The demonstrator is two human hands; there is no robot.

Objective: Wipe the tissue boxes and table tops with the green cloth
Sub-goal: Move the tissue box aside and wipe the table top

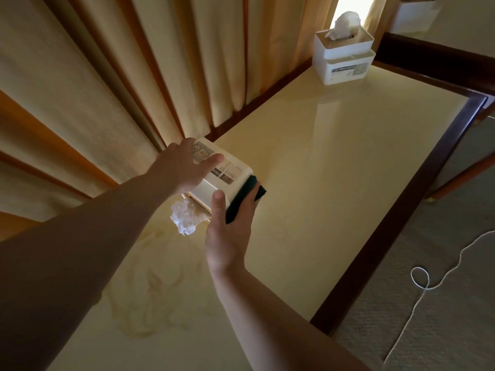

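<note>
wiping the near tissue box [227,174] is the step in hand, judged from the head view. the box is tipped on its side near the left edge of the surface [334,162], its tissue [186,216] spilling toward the viewer. advice: keep the box braced firmly while the cloth runs along the whole face, then turn it to reach the remaining sides; take care not to drag the loose tissue out.

left hand [184,167]: fingers spread and nearly straight, pressing flat on the upper face of the box to steady it; it grips nothing.

right hand [230,226]: clamped on the green cloth [245,199], thumb on the near face of the box, fingers behind the cloth, holding it against the box's right side.

second tissue box [344,58] stands upright at the far end of the surface, well apart, untouched. a white cord [426,285] lies on the carpet at right.
</note>
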